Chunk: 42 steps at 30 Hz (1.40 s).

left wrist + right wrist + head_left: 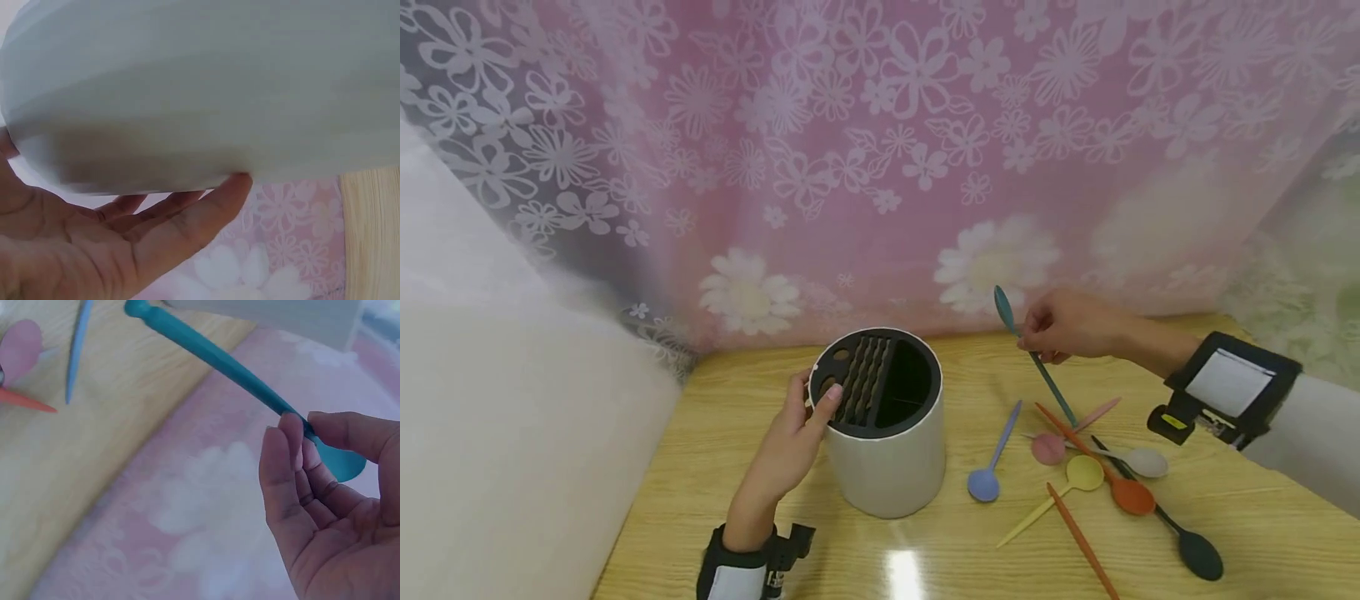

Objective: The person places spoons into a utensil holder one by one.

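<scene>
A white round utensil holder (887,475) with a black slotted lid (863,432) stands on the table. My left hand (788,454) grips its left side, the thumb on the lid's rim and the fingers against the outer wall. In the left wrist view the holder's pale wall (187,94) fills most of the picture. Thumb and fingers of my right hand (1071,325) pinch a teal spoon (1049,379) near its bowl. The spoon slants with its bowl up and its handle pointing down above the other spoons. Its handle (219,362) shows in the right wrist view.
Right of the holder lie a blue spoon (983,485), a pink one (1048,449), a yellow one (1084,472), an orange one (1132,497), a black one (1200,556), a pale one (1146,462) and an orange-brown stick (1082,542). A flowered curtain (865,208) hangs behind the table.
</scene>
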Each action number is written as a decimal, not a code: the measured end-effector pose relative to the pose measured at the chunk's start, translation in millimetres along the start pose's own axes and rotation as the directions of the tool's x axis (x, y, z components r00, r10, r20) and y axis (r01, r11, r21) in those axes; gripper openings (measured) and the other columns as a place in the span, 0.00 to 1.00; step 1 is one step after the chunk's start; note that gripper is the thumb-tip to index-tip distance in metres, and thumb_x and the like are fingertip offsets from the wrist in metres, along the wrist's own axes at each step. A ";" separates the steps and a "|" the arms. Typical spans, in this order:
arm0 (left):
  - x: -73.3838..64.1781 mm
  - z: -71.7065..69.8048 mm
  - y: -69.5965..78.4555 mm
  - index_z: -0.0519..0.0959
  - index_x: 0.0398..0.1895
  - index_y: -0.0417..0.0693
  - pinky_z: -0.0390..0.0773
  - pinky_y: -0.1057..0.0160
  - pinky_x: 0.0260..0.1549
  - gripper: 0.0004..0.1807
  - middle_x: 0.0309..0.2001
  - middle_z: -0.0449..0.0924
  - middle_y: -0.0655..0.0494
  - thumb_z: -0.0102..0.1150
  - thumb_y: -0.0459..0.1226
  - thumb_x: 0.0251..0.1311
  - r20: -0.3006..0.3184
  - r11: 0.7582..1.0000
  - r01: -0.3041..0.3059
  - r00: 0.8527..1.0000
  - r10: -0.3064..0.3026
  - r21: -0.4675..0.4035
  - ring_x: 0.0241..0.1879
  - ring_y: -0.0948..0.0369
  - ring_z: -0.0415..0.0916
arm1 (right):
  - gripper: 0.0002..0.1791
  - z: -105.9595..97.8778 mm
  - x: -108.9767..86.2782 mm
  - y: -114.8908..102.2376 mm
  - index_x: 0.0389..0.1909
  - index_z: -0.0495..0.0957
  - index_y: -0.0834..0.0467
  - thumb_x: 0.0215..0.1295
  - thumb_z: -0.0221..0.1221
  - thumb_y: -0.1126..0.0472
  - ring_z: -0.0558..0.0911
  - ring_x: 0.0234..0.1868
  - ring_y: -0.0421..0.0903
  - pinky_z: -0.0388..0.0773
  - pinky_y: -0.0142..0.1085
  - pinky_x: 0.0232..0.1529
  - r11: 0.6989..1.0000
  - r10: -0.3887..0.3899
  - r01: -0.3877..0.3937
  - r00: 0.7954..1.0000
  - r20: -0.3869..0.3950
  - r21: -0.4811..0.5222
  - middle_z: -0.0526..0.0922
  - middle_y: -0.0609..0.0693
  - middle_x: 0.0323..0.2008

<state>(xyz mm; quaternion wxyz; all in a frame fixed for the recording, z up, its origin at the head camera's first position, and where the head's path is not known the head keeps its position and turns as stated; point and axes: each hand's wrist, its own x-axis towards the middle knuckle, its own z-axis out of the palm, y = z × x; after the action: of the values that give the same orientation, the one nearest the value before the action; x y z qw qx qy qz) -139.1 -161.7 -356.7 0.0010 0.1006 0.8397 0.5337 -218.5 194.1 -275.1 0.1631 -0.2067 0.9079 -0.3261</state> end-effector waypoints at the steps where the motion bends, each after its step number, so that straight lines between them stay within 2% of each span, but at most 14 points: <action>1: -1.3 1.4 0.2 0.53 0.62 0.52 0.68 0.40 0.51 0.29 0.62 0.60 0.41 0.40 0.55 0.63 0.000 1.000 -0.005 1.000 0.005 -0.001 0.56 0.50 0.62 | 0.09 -2.8 -3.1 -5.6 0.27 0.77 0.63 0.58 0.57 0.60 0.78 0.25 0.46 0.80 0.42 0.30 1.000 -0.015 0.015 1.000 -0.010 -0.024 0.80 0.53 0.24; 4: -3.8 5.2 1.1 0.54 0.62 0.53 0.75 0.44 0.43 0.27 0.58 0.64 0.41 0.37 0.55 0.65 0.001 1.000 -0.004 1.000 0.004 0.014 0.51 0.52 0.68 | 0.08 -10.7 -12.9 -22.5 0.28 0.78 0.61 0.58 0.58 0.59 0.78 0.24 0.44 0.80 0.42 0.30 0.992 -0.059 0.052 0.997 -0.057 -0.117 0.81 0.52 0.24; 9: -5.9 10.9 3.5 0.53 0.65 0.58 0.75 0.45 0.42 0.31 0.56 0.67 0.43 0.37 0.58 0.63 0.008 0.994 0.007 1.000 -0.008 0.107 0.46 0.54 0.70 | 0.09 -21.9 -33.4 -54.1 0.30 0.80 0.55 0.57 0.59 0.53 0.78 0.28 0.41 0.77 0.42 0.31 0.964 -0.113 0.068 0.979 -0.167 -0.256 0.82 0.48 0.25; 13: -7.7 15.4 5.5 0.55 0.66 0.60 0.73 0.44 0.44 0.31 0.59 0.66 0.48 0.37 0.60 0.62 0.023 0.987 -0.017 1.000 0.013 0.163 0.47 0.55 0.70 | 0.10 -27.7 -50.4 -77.8 0.32 0.79 0.55 0.55 0.61 0.53 0.79 0.31 0.42 0.77 0.46 0.35 0.960 -0.141 0.071 0.959 -0.244 -0.272 0.84 0.49 0.29; 16: -9.2 17.8 6.9 0.56 0.65 0.60 0.74 0.45 0.43 0.31 0.61 0.66 0.53 0.37 0.59 0.62 0.032 0.984 -0.044 0.999 0.039 0.173 0.47 0.56 0.69 | 0.11 -29.0 -59.1 -92.4 0.35 0.78 0.56 0.54 0.61 0.54 0.80 0.31 0.42 0.77 0.49 0.37 0.957 -0.152 0.076 0.954 -0.258 -0.280 0.85 0.50 0.30; 19: -10.4 18.6 8.5 0.56 0.65 0.59 0.74 0.45 0.43 0.31 0.61 0.65 0.53 0.37 0.59 0.62 0.026 0.982 -0.057 0.998 0.053 0.179 0.47 0.56 0.70 | 0.10 -27.5 -62.0 -106.1 0.34 0.78 0.54 0.54 0.62 0.53 0.79 0.31 0.41 0.77 0.49 0.37 0.944 -0.164 0.076 0.953 -0.257 -0.321 0.85 0.48 0.29; 24: -11.3 17.5 12.0 0.58 0.64 0.59 0.75 0.47 0.42 0.32 0.59 0.68 0.53 0.38 0.61 0.60 0.014 0.981 -0.038 0.999 0.036 0.189 0.46 0.56 0.71 | 0.09 -22.9 -58.0 -126.2 0.33 0.77 0.52 0.55 0.60 0.51 0.79 0.32 0.40 0.77 0.48 0.36 0.928 -0.220 0.117 0.938 -0.267 -0.354 0.85 0.46 0.28; 27: -11.8 18.2 14.7 0.58 0.64 0.62 0.76 0.50 0.39 0.34 0.55 0.71 0.54 0.39 0.65 0.56 0.023 0.979 -0.016 1.000 0.012 0.203 0.43 0.59 0.72 | 0.09 -17.8 -54.3 -133.8 0.32 0.78 0.52 0.55 0.60 0.51 0.79 0.32 0.40 0.77 0.47 0.35 0.931 -0.243 0.144 0.930 -0.275 -0.334 0.85 0.46 0.27; 30: -13.4 18.7 17.4 0.58 0.64 0.62 0.77 0.53 0.37 0.37 0.51 0.73 0.55 0.40 0.67 0.53 0.022 0.972 -0.005 1.000 0.000 0.234 0.40 0.62 0.73 | 0.10 -7.8 -47.8 -138.5 0.31 0.78 0.54 0.54 0.61 0.52 0.79 0.30 0.40 0.78 0.46 0.34 0.937 -0.242 0.153 0.932 -0.268 -0.314 0.85 0.47 0.26; 38: -17.4 23.2 19.7 0.59 0.63 0.57 0.77 0.54 0.35 0.38 0.50 0.73 0.54 0.37 0.67 0.55 0.010 0.960 -0.044 0.999 0.043 0.275 0.40 0.62 0.73 | 0.10 23.8 -22.8 -127.7 0.28 0.77 0.53 0.55 0.60 0.50 0.77 0.28 0.38 0.78 0.42 0.31 0.934 -0.238 0.160 0.946 -0.222 -0.321 0.82 0.46 0.25; 42: -18.1 23.6 21.2 0.59 0.64 0.56 0.77 0.53 0.36 0.38 0.50 0.73 0.54 0.37 0.67 0.55 0.006 0.959 -0.054 0.999 0.054 0.280 0.40 0.61 0.73 | 0.10 37.0 -11.2 -116.9 0.25 0.77 0.54 0.54 0.61 0.52 0.75 0.24 0.40 0.76 0.39 0.27 0.940 -0.226 0.151 0.947 -0.228 -0.306 0.80 0.46 0.22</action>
<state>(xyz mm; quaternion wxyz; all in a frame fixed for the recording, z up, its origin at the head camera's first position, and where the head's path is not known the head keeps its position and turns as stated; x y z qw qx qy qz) -115.3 -135.0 -349.7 -0.0287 0.1220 0.9036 0.4097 -161.4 98.0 -223.3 -0.0209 -0.2703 0.9346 -0.2304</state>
